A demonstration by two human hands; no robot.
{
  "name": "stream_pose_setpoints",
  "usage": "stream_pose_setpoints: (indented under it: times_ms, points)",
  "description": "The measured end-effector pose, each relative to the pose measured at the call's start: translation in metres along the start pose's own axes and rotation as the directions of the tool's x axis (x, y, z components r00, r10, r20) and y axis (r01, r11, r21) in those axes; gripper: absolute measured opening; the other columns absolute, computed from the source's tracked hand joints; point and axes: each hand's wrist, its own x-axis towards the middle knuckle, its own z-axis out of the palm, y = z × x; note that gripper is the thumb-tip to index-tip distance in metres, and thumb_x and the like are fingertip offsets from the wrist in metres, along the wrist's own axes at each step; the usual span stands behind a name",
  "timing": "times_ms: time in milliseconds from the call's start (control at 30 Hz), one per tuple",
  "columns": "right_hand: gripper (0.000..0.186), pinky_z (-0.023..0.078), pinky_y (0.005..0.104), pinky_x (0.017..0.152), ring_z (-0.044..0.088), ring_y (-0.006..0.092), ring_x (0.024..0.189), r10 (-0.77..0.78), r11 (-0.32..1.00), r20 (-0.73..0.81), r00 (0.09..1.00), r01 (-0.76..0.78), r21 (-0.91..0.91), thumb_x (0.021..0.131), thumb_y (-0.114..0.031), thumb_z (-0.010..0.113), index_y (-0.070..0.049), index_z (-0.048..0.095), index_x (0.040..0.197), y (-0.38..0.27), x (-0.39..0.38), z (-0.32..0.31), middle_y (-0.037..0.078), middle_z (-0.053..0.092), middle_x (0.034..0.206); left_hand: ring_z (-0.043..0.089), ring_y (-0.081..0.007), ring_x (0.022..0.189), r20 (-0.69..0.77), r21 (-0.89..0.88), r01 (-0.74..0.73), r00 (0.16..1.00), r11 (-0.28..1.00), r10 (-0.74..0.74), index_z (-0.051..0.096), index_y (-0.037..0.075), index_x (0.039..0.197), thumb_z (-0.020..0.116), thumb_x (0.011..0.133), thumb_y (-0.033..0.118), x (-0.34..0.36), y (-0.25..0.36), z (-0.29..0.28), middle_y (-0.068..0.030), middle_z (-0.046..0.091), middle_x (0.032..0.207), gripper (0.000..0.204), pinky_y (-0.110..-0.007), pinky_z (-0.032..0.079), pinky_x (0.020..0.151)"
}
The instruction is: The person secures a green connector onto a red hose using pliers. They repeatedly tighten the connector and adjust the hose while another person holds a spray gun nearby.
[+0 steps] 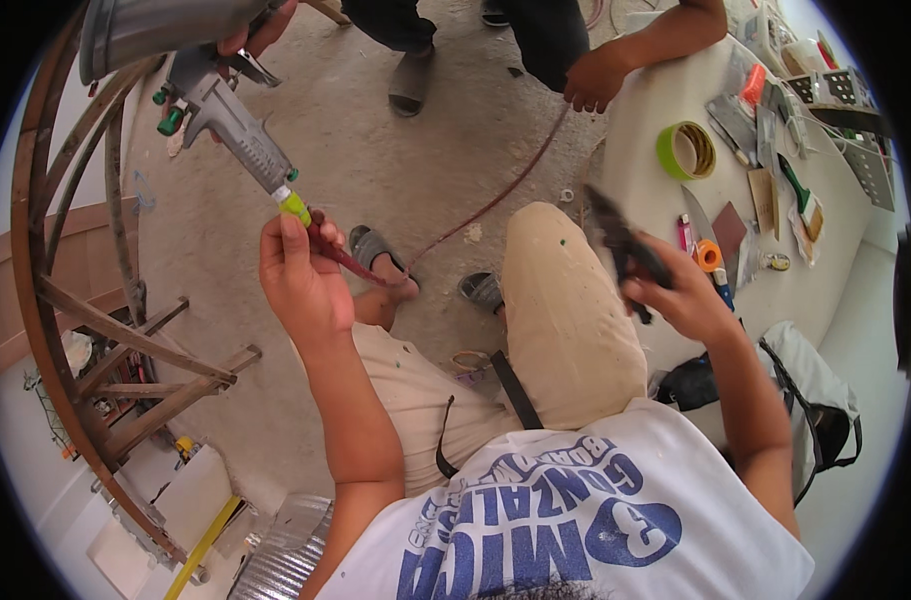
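Note:
My left hand (310, 275) is closed around the end of a dark red hose (505, 195), just below a yellow-green fitting (295, 207). That fitting joins the handle of a grey metal spray gun (237, 130) with green knobs and a large cup (155, 30). A co-worker's hand (265, 35) steadies the gun near its cup. In my right hand (685, 295), raised over my right knee, are dark pliers (625, 240), blurred by motion. The hose sags between my left hand and the co-worker's other hand (595, 78), which hangs beside it; whether it touches the hose I cannot tell.
To the right, a pale table (645, 170) bears green tape (686, 150), a paintbrush (800, 190), a knife (710, 245) and scrapers (730, 125). A wooden frame (125, 340) stands at left. The co-worker's legs (405, 60) are ahead; a bag (815, 400) lies at right.

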Motion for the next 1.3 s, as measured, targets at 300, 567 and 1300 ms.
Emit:
stream_pose_setpoints:
  times_ms: [300,567,1300]
  points:
    - [0.06,0.052,0.0416,0.083,0.063,0.0273,0.091,-0.566,0.158,0.52,0.64,0.703,-0.693,0.084,-0.003,0.065,-0.023,0.056,0.14,-0.107,0.179,0.041,0.007,0.058,0.088,0.053,-0.0154,0.075,0.053,0.066,-0.12,0.992,0.991,0.116,0.055,0.001,0.125,0.059,0.102,0.022,-0.003,-0.006,-0.002,-0.0083,0.059,0.105,0.031,-0.032,0.043,0.064]
    - [0.072,0.043,0.0522,0.108,0.059,0.0259,0.11,-0.865,-0.418,0.501,-0.016,0.574,-0.704,0.076,-0.007,0.07,-0.043,0.057,0.137,-0.104,0.236,0.063,0.001,0.054,0.089,0.053,-0.0143,0.074,0.014,0.089,-0.118,0.993,0.989,0.118,0.056,0.001,0.125,0.061,0.1,0.021,-0.005,-0.003,-0.005,-0.0096,0.061,0.117,0.032,-0.031,0.043,0.062]
    - [0.06,0.05,0.0477,0.088,0.054,0.0259,0.094,-0.962,-0.269,0.232,-0.141,0.611,-0.744,0.069,-0.015,0.081,-0.045,0.07,0.119,-0.066,0.244,0.102,-0.002,0.04,0.084,0.052,-0.0134,0.072,0.012,0.068,-0.11,0.994,0.992,0.109,0.057,0.004,0.126,0.057,0.102,0.021,-0.008,0.005,-0.001,-0.0076,0.064,0.121,0.029,-0.03,0.042,0.063]
